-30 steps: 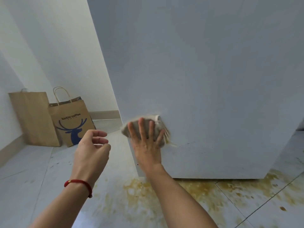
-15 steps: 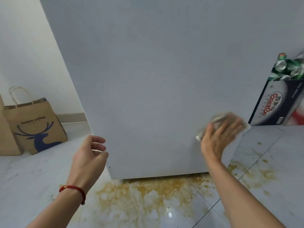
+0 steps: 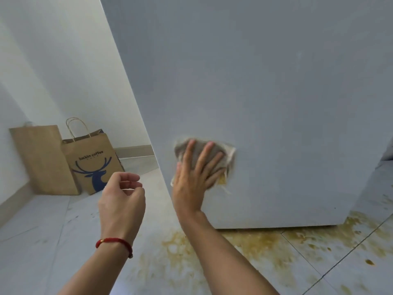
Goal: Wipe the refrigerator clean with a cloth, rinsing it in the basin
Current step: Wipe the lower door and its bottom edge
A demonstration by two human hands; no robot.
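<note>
Your right hand (image 3: 194, 179) presses the cloth (image 3: 225, 158) flat-fingered against the refrigerator (image 3: 265, 92). Your left hand (image 3: 122, 199) hangs loosely curled, holding nothing. Bag (image 3: 93, 165) reads "luckin coffee".

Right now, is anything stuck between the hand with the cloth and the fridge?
Only the cloth itself. The right hand presses it flat against the refrigerator wall with straight fingers, low down near the left edge. Nothing else shows between them. The left hand hangs apart, holding nothing.
</note>
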